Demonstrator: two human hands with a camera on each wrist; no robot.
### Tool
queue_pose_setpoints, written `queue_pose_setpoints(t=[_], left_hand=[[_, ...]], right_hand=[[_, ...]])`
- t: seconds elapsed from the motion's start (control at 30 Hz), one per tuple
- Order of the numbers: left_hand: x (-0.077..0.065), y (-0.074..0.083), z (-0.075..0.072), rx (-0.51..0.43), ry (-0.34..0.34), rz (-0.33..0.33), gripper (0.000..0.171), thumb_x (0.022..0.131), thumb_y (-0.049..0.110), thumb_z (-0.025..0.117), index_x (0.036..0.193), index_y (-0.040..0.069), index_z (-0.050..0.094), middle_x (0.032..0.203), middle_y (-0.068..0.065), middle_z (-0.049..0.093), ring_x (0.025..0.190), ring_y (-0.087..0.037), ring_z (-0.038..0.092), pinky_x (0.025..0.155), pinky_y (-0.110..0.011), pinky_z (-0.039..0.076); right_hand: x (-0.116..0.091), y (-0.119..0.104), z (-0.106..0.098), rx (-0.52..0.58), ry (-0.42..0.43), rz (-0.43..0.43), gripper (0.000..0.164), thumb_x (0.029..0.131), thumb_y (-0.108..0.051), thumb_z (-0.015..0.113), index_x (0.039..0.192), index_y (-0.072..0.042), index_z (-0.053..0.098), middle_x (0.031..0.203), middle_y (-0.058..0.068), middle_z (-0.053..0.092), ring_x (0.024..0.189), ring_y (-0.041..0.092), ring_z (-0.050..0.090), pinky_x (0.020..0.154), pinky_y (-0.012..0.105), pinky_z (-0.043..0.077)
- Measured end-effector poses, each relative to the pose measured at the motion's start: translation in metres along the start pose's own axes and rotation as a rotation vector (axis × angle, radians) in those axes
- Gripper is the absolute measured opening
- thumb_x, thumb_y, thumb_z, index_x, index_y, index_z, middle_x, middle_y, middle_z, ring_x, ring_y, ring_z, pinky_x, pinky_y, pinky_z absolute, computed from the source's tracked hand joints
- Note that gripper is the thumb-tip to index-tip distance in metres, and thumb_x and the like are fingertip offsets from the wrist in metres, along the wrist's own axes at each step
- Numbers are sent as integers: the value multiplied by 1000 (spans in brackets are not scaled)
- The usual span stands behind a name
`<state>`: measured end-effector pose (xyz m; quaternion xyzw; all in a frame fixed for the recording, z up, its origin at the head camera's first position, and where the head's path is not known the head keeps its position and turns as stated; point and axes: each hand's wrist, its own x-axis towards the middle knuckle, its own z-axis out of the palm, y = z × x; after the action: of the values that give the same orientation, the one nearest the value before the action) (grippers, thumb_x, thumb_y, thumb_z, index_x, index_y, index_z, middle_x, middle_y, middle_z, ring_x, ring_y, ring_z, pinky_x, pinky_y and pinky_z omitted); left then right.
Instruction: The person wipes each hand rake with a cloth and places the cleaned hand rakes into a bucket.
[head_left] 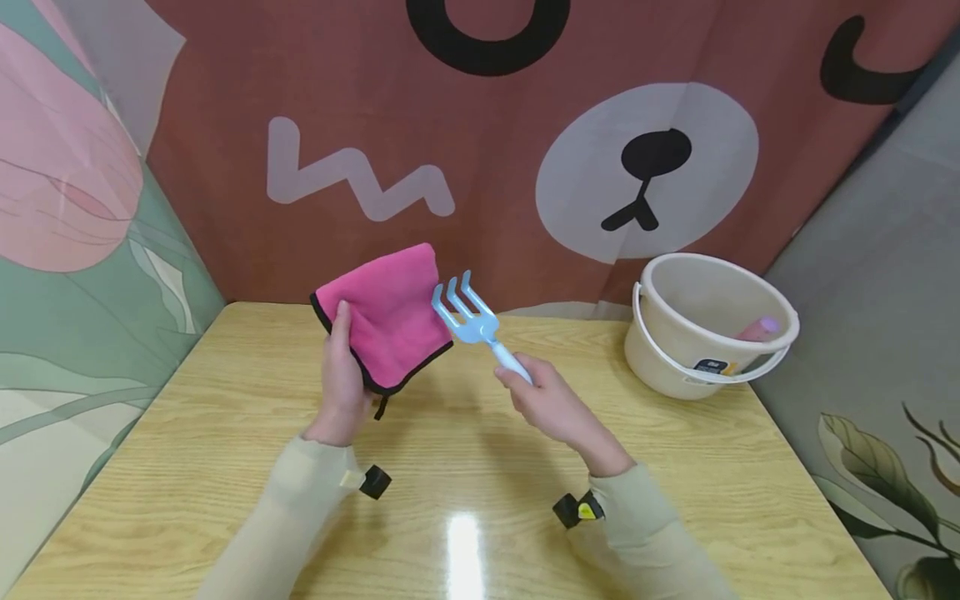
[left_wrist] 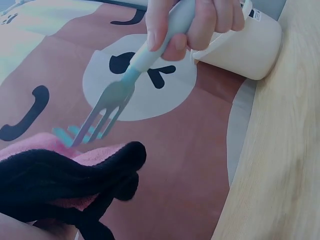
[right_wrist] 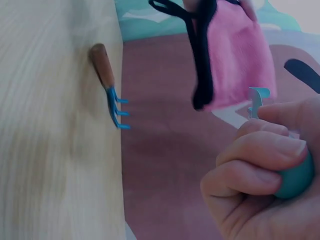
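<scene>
My left hand (head_left: pixel 344 375) holds a pink cloth (head_left: pixel 396 312) with black edging, its thumb lying over the front and the other fingers hidden behind. A black loop hangs from the cloth's lower corner. In my right hand (head_left: pixel 551 398) is a light blue hand rake (head_left: pixel 480 327), gripped by its pale handle and raised above the table. Its tines point toward the cloth's right edge; whether they touch is unclear. The right wrist view shows the curled fingers (right_wrist: pixel 250 150) around the handle, with the pink cloth (right_wrist: pixel 240 55) beyond.
A cream bucket (head_left: pixel 652 358) stands at the table's back right, with a pink item (head_left: pixel 759 330) inside. Another hand rake (right_wrist: pixel 103 70), with a brown handle and blue tines, lies on the wooden table (right_wrist: pixel 45 150). A printed bear curtain (head_left: pixel 480 167) hangs behind.
</scene>
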<state>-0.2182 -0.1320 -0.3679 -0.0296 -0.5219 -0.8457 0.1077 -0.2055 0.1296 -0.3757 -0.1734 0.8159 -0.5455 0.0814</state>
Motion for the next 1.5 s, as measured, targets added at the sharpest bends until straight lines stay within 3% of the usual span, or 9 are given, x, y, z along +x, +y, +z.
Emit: queue_pose_setpoints(t=[0.47, 0.87, 1.2, 1.5], left_hand=[[0, 5, -9, -26, 11, 35, 43, 107, 54, 37, 130, 19, 50, 123, -5, 54, 108, -21, 55, 91, -31, 47], [-4, 9, -12, -33, 14, 39, 45, 107, 53, 37, 132, 18, 50, 126, -7, 54, 111, -21, 55, 96, -32, 45], [-7, 9, -16, -11, 11, 36, 45, 107, 53, 37, 134, 18, 49, 130, -7, 52, 115, -21, 52, 98, -31, 43], [-6, 8, -16, -19, -3, 35, 45, 108, 53, 37, 134, 18, 49, 129, -8, 52, 114, -22, 53, 98, -32, 44]], right_hand=[[-2, -2, -26, 31, 74, 29, 31, 108, -27, 49, 91, -2, 51, 56, 0, 37, 44, 11, 31, 43, 24, 25], [-11, -6, -48, 108, 163, 44, 28, 107, -24, 52, 108, 4, 46, 57, 1, 37, 43, 8, 29, 41, 22, 23], [-18, -6, -70, 99, 244, 2, 23, 107, -21, 53, 106, 2, 50, 66, 5, 42, 43, 9, 32, 39, 23, 28], [-26, -7, -89, 40, 317, 31, 26, 105, -24, 57, 102, 2, 52, 66, 4, 42, 45, 10, 36, 41, 24, 31]])
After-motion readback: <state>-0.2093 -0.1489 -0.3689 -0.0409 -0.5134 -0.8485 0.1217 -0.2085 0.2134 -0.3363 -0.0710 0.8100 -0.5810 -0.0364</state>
